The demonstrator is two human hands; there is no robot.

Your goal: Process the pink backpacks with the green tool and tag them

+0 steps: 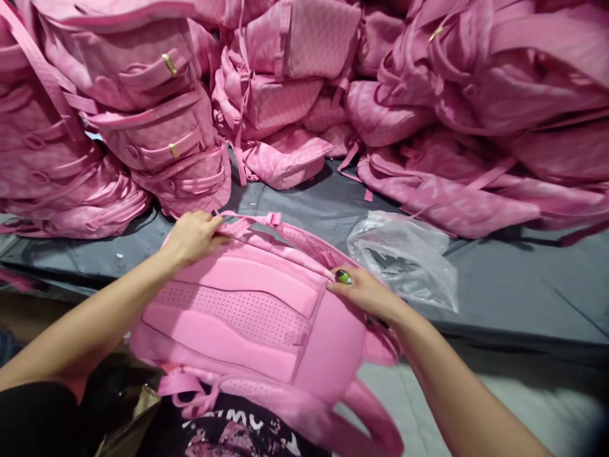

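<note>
A pink backpack point(266, 317) lies across my lap and the table's front edge, its padded, dotted back panel facing up. My left hand point(196, 238) is closed on the far edge of the backpack, at the upper left. On the same edge, further right, my right hand point(359, 285) pinches the fabric beside the corner of the panel. A green and black object, perhaps a ring, shows at the fingers of my right hand. One shoulder strap runs along the far side; another hangs near my body. My left fingertips are partly hidden.
Stacks of pink backpacks point(157, 127) stand along the back of the dark grey table point(514, 279), with more piled at the right point(476, 158). A crumpled clear plastic bag point(404, 257) lies just beyond my right hand. Pale floor shows below the table edge.
</note>
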